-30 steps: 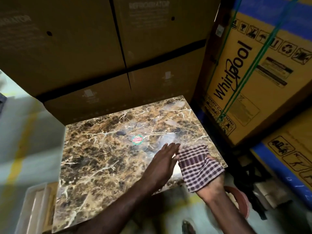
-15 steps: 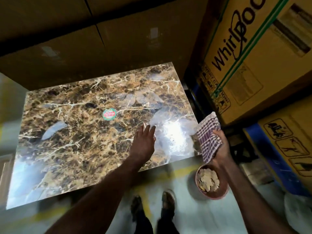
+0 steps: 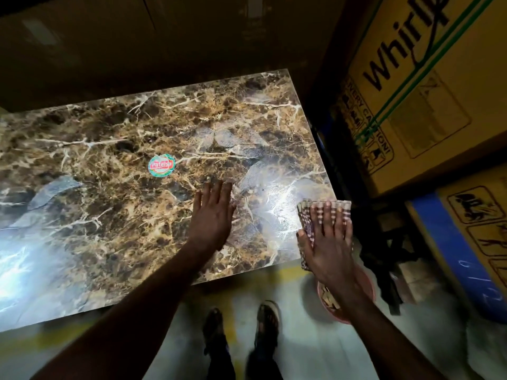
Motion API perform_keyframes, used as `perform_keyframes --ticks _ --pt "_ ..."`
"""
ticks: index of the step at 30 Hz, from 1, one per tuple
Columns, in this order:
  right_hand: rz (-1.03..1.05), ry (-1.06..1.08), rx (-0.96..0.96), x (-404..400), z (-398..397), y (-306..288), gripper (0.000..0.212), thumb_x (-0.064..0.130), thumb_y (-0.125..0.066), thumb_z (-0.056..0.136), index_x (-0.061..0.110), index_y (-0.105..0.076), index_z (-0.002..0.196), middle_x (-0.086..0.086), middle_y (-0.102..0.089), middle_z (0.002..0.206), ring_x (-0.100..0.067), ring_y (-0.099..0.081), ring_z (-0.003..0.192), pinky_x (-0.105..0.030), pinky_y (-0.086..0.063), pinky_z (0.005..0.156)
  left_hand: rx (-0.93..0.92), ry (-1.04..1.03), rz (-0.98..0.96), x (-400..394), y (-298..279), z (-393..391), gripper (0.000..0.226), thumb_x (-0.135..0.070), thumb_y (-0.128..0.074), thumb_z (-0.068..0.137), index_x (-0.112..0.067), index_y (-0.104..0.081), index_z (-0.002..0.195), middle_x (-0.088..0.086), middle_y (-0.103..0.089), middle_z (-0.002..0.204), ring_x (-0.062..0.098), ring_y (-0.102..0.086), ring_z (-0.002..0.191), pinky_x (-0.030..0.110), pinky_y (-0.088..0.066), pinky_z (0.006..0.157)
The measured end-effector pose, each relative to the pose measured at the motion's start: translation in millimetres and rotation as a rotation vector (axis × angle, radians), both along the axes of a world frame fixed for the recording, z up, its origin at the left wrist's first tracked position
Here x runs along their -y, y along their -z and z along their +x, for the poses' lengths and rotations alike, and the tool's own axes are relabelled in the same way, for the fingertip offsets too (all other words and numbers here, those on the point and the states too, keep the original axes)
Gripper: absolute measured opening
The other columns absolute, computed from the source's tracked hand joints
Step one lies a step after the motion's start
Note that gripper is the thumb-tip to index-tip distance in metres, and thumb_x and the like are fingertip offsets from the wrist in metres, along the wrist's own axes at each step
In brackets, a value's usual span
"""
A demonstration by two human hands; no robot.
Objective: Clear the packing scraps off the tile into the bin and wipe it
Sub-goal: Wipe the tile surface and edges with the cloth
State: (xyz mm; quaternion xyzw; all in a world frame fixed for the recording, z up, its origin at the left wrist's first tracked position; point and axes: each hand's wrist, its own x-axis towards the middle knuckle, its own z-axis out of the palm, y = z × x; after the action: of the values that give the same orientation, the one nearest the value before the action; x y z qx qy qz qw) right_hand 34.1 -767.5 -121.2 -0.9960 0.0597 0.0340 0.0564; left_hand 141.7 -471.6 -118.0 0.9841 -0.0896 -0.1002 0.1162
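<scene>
Right hand (image 3: 327, 242) presses checked cloth (image 3: 307, 215) flat on tile (image 3: 109, 160) corner.

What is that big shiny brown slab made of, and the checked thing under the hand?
The slab looks like polished stone or a glazed marble-look tile: brown with pale veins, and it mirrors the light in bright patches. Which of the two, the picture cannot settle. The checked thing under the right hand looks like soft woven cloth, probably cotton: it lies folded and limp, with a woven check pattern.

bare forearms (image 3: 142, 303); dark trousers (image 3: 219, 360), sandals (image 3: 267, 320)
</scene>
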Motion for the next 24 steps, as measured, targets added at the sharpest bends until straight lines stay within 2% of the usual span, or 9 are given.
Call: perform_keyframes --ticks 5,9,14,15,17,20,22,24 --pt "-0.038 -0.079 -0.004 3 -1 2 0.074 0.068 -0.027 0.108 0.034 -0.007 0.171 -0.007 0.0 0.179 -0.032 0.005 0.165 -0.057 -0.008 0.131 0.045 -0.052 -0.054 12 8 14 0.06 -0.041 -0.023 0.116 -0.024 -0.009 0.171 0.01 -0.009 0.18 0.031 -0.005 0.166 0.052 -0.005 0.134" --pt "-0.001 -0.114 0.008 4 3 1 0.07 0.065 -0.021 0.109 0.035 -0.009 0.17 -0.004 0.0 0.179 -0.029 0.002 0.165 -0.057 -0.01 0.131 0.08 -0.093 -0.093 18 14 8 0.06 -0.04 -0.02 0.116 -0.026 -0.004 0.172 0.007 -0.002 0.18 0.028 0.003 0.167 0.053 -0.001 0.134" --pt "0.045 0.199 0.068 -10 24 3 0.065 0.058 -0.018 0.111 0.03 -0.023 0.169 -0.003 -0.009 0.179 -0.032 -0.006 0.165 -0.056 -0.012 0.131 0.085 -0.094 -0.093 18 17 8 0.06 -0.043 -0.016 0.116 -0.027 -0.003 0.172 0.006 0.0 0.18 0.026 0.008 0.166 0.053 0.0 0.134" --pt "0.028 0.207 0.072 -17 26 2 0.065 0.058 -0.019 0.111 0.031 -0.021 0.17 -0.004 -0.008 0.179 -0.032 -0.005 0.165 -0.056 -0.012 0.131 0.092 -0.092 -0.091 18 17 8 0.06 -0.043 -0.016 0.116 -0.026 -0.003 0.172 0.006 0.0 0.18 0.026 0.007 0.166 0.053 -0.001 0.134" --pt "0.003 0.092 0.071 -26 26 2 0.064 0.056 -0.025 0.111 0.034 -0.015 0.17 -0.004 -0.008 0.179 -0.031 -0.003 0.165 -0.055 -0.011 0.131 0.089 -0.089 -0.085 18 17 9 0.06 -0.043 -0.017 0.116 -0.025 -0.005 0.172 0.007 -0.002 0.18 0.027 0.006 0.167 0.053 -0.001 0.134" --pt "0.005 -0.102 0.078 -27 23 0 0.064 0.053 -0.032 0.11 0.038 -0.014 0.17 0.0 -0.008 0.179 -0.025 -0.004 0.166 -0.055 -0.013 0.131 0.07 -0.104 -0.059 21 14 14 0.059 -0.043 -0.023 0.115 -0.024 -0.016 0.17 0.01 -0.012 0.179 0.033 -0.003 0.166 0.055 -0.005 0.134" --pt "0.022 -0.086 0.083 -28 23 -1 0.064 0.053 -0.034 0.11 0.039 -0.015 0.169 0.003 -0.009 0.179 -0.023 -0.004 0.166 -0.055 -0.014 0.131 0.083 -0.091 -0.03 21 8 29 0.053 -0.043 -0.029 0.114 -0.021 -0.03 0.162 0.015 -0.027 0.17 0.042 -0.022 0.158 0.059 -0.02 0.13" --pt "0.038 -0.026 0.103 -32 24 -2 0.063 0.052 -0.034 0.11 0.038 -0.018 0.169 0.003 -0.01 0.179 -0.023 -0.004 0.165 -0.055 -0.014 0.131 0.139 -0.08 0.009 17 5 54 0.051 -0.043 -0.033 0.112 -0.02 -0.037 0.157 0.016 -0.04 0.156 0.042 -0.039 0.143 0.06 -0.03 0.123"
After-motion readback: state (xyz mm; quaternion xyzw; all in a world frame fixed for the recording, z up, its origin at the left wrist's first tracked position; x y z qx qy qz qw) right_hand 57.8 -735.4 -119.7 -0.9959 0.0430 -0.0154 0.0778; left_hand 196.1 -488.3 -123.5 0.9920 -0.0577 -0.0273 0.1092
